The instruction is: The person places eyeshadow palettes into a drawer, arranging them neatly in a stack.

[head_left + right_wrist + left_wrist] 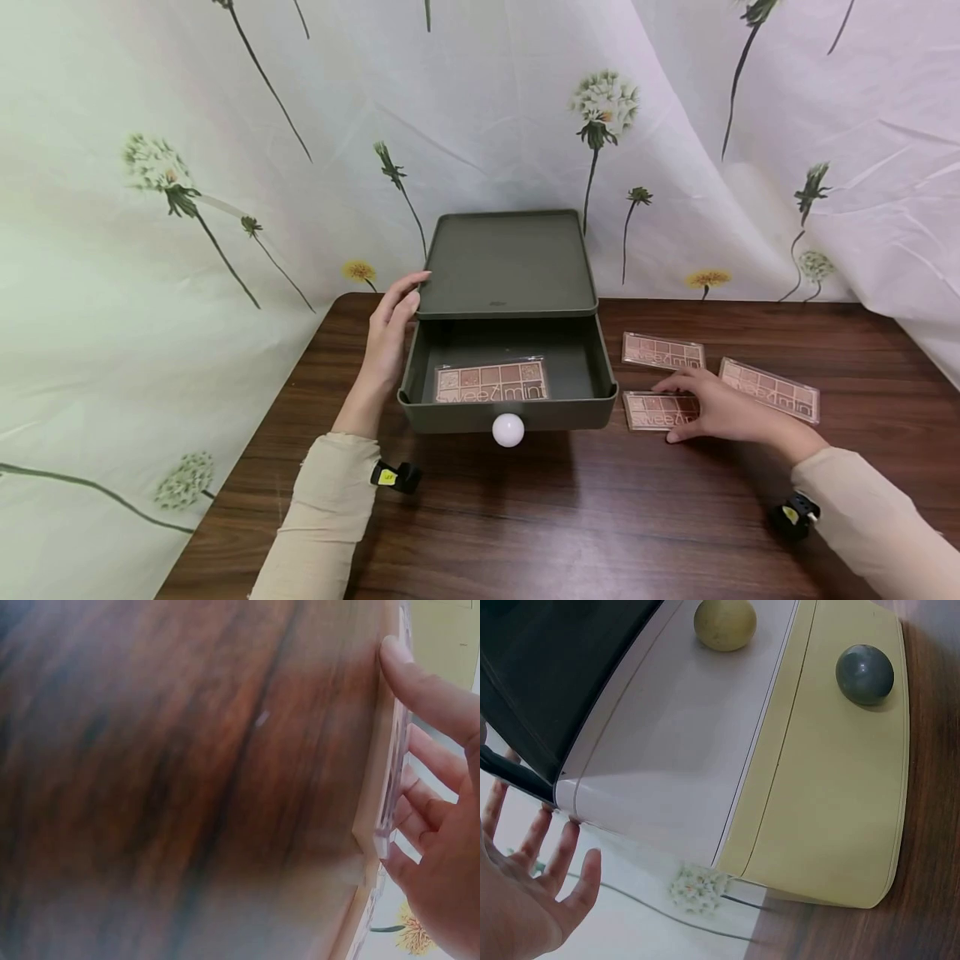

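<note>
A dark green drawer (442, 417) with a white round knob (508, 430) stands pulled out of its cabinet (510, 262). Inside it lies an eyeshadow palette (491, 382) with a clear lid. My left hand (386, 337) rests against the cabinet's left side, its fingers spread in the left wrist view. On the table to the right, my right hand (723, 410) grips another eyeshadow palette (647, 411) by its near and far edges. In the right wrist view the thumb (431, 694) touches one long edge of this palette, seen side-on.
Two more palettes lie close by, one behind (660, 350) and one to the right (787, 396) of my right hand. Below the dark drawer are a white drawer front (667, 742) and a yellow one (825, 795), each with a knob. A flowered cloth (495, 108) hangs behind the wooden table (637, 517).
</note>
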The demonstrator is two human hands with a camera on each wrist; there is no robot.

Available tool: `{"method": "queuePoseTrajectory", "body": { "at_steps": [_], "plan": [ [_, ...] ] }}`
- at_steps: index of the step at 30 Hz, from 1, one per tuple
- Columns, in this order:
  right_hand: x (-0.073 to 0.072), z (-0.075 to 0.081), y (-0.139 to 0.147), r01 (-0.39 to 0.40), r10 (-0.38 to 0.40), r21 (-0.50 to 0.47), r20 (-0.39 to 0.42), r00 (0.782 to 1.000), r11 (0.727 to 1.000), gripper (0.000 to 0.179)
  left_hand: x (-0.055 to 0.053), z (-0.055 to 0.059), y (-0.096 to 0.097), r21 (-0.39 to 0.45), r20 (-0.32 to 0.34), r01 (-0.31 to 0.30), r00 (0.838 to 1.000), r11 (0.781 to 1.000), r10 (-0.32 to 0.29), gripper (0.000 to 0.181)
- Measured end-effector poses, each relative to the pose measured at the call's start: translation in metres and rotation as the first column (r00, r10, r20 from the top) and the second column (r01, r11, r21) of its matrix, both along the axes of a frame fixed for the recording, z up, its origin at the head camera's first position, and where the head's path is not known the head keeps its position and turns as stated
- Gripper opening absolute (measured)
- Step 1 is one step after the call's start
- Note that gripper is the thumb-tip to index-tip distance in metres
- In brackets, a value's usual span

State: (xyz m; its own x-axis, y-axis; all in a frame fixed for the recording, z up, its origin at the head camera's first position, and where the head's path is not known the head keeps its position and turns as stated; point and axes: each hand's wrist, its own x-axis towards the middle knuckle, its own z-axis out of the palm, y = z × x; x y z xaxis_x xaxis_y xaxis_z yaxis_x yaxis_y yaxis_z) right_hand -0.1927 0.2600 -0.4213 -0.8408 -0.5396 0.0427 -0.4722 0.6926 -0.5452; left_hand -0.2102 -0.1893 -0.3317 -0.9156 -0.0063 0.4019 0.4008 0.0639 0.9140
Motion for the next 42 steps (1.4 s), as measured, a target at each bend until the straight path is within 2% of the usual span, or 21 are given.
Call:
{"method": "queuePoseTrajectory", "body": {
  "at_steps": [5,10,20,28,37,42],
  "plan": [
    [0.000,0.002,-0.001,0.017,-0.017,-0.002,0.017,1.000,1.000,0.063,-0.002,0.000,0.000,0.001,0.000,0.007,1.000,1.000,-0.007,0.045],
    [0.001,0.005,0.000,0.020,-0.020,-0.005,-0.027,0.999,1.000,0.064,-0.001,-0.001,0.000,-0.005,0.000,0.003,1.000,1.000,-0.003,0.045],
    [0.015,0.033,0.001,0.071,-0.072,-0.024,-0.057,0.996,0.997,0.065,0.000,-0.001,0.000,-0.006,-0.012,0.004,1.000,1.000,-0.004,0.045],
    [0.028,0.060,0.000,0.074,-0.072,0.004,-0.174,0.982,0.997,0.063,-0.001,-0.002,0.001,0.026,-0.028,-0.005,1.000,1.000,0.006,0.044],
    [0.043,0.085,-0.006,0.042,-0.052,-0.041,-0.295,0.954,0.998,0.062,-0.001,-0.002,0.001,0.016,-0.028,-0.010,1.000,1.000,0.010,0.044],
    [0.050,0.100,-0.009,-0.018,-0.020,-0.101,-0.365,0.931,0.995,0.061,-0.002,-0.003,0.000,0.009,-0.023,-0.009,1.000,1.000,0.009,0.044]
  ]
}}
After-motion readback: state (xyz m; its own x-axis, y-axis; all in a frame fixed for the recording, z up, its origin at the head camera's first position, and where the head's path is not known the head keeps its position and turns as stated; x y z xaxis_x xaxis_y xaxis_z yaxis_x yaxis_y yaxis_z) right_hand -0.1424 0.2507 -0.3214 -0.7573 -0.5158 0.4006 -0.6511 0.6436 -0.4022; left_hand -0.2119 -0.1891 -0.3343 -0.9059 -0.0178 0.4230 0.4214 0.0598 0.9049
